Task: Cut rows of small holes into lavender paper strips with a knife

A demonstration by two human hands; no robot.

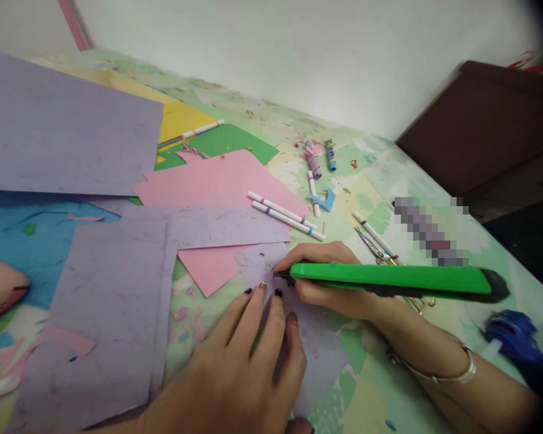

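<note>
Near centre, lilac paper [321, 337] lies beneath the left hand [244, 361], fingers slightly spread. The right hand [332, 256] grips a green tool [389, 281]. Two holes [261, 255] look done; what remains, I cannot tell.

The long tool [389, 280] at right centre is bright green, dark at its end. The sheet [319, 355] at lower centre is lavender, like the large sheet [67, 126] at upper left; the central card [226, 184] is pink (white pens [285, 211] nearby carry purple bands). Green, white and yellow patches pattern the table [337, 413].
</note>
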